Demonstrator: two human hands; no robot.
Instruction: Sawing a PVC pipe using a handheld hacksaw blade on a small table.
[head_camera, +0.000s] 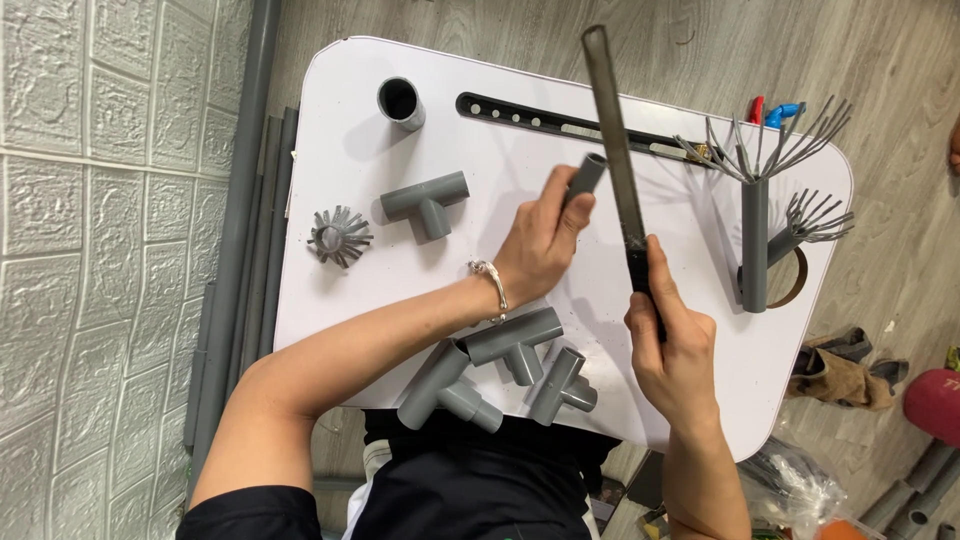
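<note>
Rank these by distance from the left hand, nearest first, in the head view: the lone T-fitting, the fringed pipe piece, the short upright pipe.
1. Lone T-fitting, just left of the left hand.
2. Fringed pipe piece, farther left.
3. Short upright pipe, far corner.

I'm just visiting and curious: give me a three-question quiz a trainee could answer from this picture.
1. True or false: the left hand holds a short grey pipe piece.
2. What does the right hand grip? A) a long dark file B) a hammer C) a paintbrush
3. Fill in: near the table's front edge, by the person's body, lie ___ grey T-shaped fittings.

Key: 1 true; 2 A; 3 three.
</note>
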